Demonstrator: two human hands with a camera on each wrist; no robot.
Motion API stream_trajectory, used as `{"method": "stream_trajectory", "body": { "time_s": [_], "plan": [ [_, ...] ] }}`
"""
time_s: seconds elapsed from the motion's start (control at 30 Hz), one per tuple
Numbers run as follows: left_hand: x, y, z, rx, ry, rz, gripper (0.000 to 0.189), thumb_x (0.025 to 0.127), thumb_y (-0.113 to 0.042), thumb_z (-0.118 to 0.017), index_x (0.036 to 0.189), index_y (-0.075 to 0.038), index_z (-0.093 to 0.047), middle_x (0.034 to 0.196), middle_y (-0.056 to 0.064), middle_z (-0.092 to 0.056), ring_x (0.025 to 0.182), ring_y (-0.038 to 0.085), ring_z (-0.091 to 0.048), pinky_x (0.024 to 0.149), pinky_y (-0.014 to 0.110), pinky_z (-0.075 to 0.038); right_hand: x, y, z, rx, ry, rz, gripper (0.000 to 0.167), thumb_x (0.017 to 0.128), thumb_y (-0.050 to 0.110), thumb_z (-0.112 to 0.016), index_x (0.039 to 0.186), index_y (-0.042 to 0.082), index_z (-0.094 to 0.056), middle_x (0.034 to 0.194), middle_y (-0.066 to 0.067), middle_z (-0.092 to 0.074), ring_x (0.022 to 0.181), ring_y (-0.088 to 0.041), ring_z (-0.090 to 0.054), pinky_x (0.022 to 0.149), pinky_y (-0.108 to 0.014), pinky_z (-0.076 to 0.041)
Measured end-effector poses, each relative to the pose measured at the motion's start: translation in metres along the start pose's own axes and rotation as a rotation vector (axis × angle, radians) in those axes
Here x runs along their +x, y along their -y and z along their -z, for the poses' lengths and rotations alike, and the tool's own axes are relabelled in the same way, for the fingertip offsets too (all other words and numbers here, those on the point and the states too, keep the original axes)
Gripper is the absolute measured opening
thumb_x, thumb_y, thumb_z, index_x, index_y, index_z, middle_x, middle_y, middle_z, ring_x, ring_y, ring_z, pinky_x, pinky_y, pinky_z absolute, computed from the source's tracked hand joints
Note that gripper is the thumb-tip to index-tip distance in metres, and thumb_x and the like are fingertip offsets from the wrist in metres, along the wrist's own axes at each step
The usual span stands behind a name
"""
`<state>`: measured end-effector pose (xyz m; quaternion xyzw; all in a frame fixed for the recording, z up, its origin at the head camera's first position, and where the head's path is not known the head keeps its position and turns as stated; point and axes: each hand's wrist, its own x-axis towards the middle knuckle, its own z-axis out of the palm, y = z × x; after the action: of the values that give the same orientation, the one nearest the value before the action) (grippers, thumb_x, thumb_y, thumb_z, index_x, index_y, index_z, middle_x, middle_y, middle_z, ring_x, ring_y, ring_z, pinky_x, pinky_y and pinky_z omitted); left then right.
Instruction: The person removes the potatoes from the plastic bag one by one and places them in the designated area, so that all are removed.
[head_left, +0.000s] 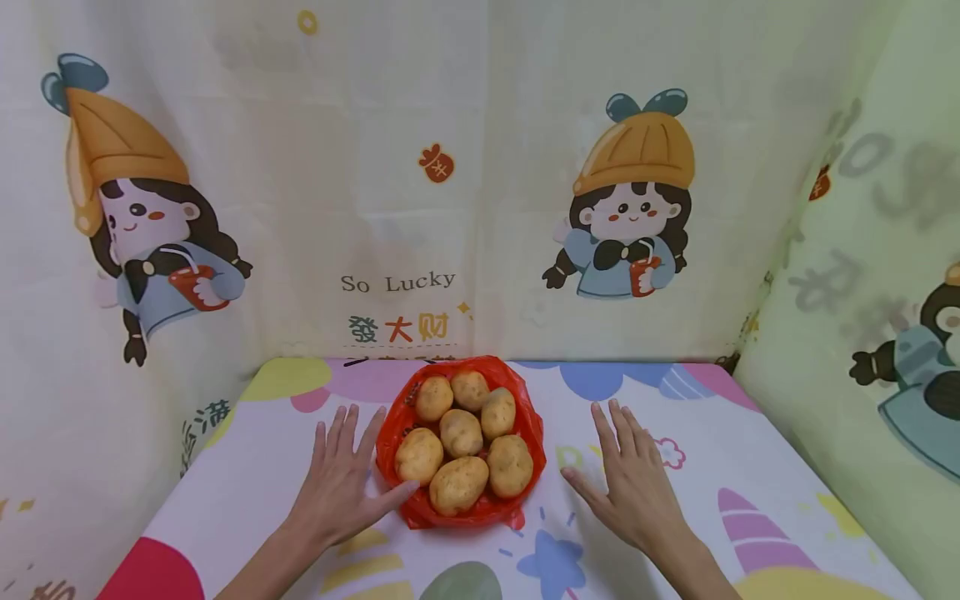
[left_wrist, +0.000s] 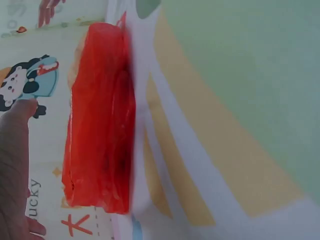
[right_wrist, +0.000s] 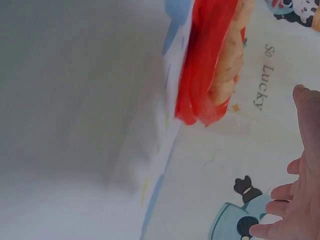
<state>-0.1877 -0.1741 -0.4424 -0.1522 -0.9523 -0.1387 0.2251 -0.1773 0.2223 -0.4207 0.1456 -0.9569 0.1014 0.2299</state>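
Several potatoes (head_left: 461,433) lie in an opened red plastic bag (head_left: 528,392) whose edge is spread round them. The left hand (head_left: 347,487), palm down with fingers straight, is just left of the bag; its thumb tip overlaps the bag's near edge in the head view. Farther off on the right side, the right hand (head_left: 630,483) is spread flat with a gap between it and the bag. Neither hand holds anything. From the left wrist, the red bag (left_wrist: 100,130) appears side-on and mostly hides the potatoes. Pale potatoes (right_wrist: 230,60) show above the bag's rim in the right wrist view.
A patterned cloth (head_left: 637,575) covers the table under the bag. Printed fabric walls (head_left: 510,233) with cartoon figures enclose the table at the back and on both sides. A small dark strip (head_left: 356,362) lies at the table's back edge.
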Motion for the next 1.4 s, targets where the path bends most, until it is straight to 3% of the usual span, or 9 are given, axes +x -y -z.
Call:
{"method": "stream_trajectory", "body": {
  "time_s": [0.3, 0.4, 0.6, 0.83, 1.07, 1.2, 1.4],
  "plan": [
    [0.012, -0.016, 0.002, -0.198, 0.12, 0.14, 0.096, 0.09, -0.067, -0.063, 0.158, -0.007, -0.033, 0.157, 0.03, -0.034, 0.144, 0.051, -0.033, 0.116, 0.069, -0.027, -0.005, 0.021, 0.001, 0.134, 0.011, 0.027, 0.092, 0.092, 0.052, -0.07, 0.162, 0.011, -0.026, 0.161, -0.019, -0.034, 0.146, -0.04, -0.032, 0.114, -0.065, -0.033],
    [0.015, -0.018, 0.001, -0.263, 0.124, 0.163, 0.091, 0.092, -0.061, -0.064, 0.159, -0.007, -0.033, 0.157, 0.03, -0.034, 0.144, 0.05, -0.034, 0.112, 0.071, -0.033, -0.006, 0.027, -0.001, 0.204, 0.031, 0.027, 0.089, 0.093, 0.05, -0.07, 0.161, 0.011, -0.028, 0.16, -0.017, -0.036, 0.145, -0.037, -0.035, 0.112, -0.064, -0.038],
    [0.019, -0.013, -0.006, -0.393, 0.113, 0.219, 0.083, 0.097, -0.052, -0.063, 0.157, -0.003, -0.034, 0.157, 0.029, -0.035, 0.144, 0.048, -0.033, 0.106, 0.071, -0.04, 0.0, 0.038, -0.009, 0.298, 0.098, 0.017, 0.089, 0.092, 0.049, -0.072, 0.161, 0.014, -0.029, 0.16, -0.014, -0.038, 0.143, -0.033, -0.04, 0.108, -0.06, -0.045],
    [0.029, -0.001, -0.016, -0.523, 0.128, 0.268, 0.08, 0.098, -0.048, -0.063, 0.157, -0.005, -0.033, 0.155, 0.025, -0.038, 0.143, 0.044, -0.034, 0.109, 0.07, -0.037, 0.014, 0.052, -0.019, 0.354, 0.155, 0.045, 0.089, 0.091, 0.048, -0.074, 0.161, 0.012, -0.031, 0.16, -0.013, -0.038, 0.145, -0.032, -0.04, 0.11, -0.057, -0.044],
    [0.036, 0.01, -0.02, -0.567, 0.192, 0.325, 0.077, 0.099, -0.048, -0.061, 0.159, -0.01, -0.032, 0.157, 0.023, -0.037, 0.145, 0.043, -0.033, 0.112, 0.069, -0.034, 0.027, 0.062, -0.028, 0.382, 0.182, 0.099, 0.082, 0.093, 0.044, -0.074, 0.158, 0.01, -0.036, 0.154, -0.018, -0.043, 0.141, -0.036, -0.044, 0.109, -0.061, -0.044],
    [0.039, 0.015, -0.018, -0.596, 0.202, 0.325, 0.074, 0.1, -0.045, -0.06, 0.16, -0.012, -0.032, 0.156, 0.027, -0.038, 0.144, 0.044, -0.035, 0.113, 0.07, -0.032, 0.032, 0.062, -0.033, 0.39, 0.197, 0.121, 0.08, 0.093, 0.043, -0.073, 0.156, 0.007, -0.039, 0.153, -0.02, -0.043, 0.14, -0.039, -0.044, 0.108, -0.063, -0.043],
    [0.04, 0.017, -0.018, -0.626, 0.225, 0.331, 0.069, 0.101, -0.041, -0.06, 0.16, -0.019, -0.033, 0.157, 0.024, -0.037, 0.144, 0.044, -0.036, 0.11, 0.073, -0.034, 0.036, 0.062, -0.039, 0.408, 0.262, 0.096, 0.08, 0.093, 0.043, -0.074, 0.156, 0.008, -0.039, 0.154, -0.017, -0.042, 0.14, -0.038, -0.044, 0.107, -0.064, -0.044]
  ]
}}
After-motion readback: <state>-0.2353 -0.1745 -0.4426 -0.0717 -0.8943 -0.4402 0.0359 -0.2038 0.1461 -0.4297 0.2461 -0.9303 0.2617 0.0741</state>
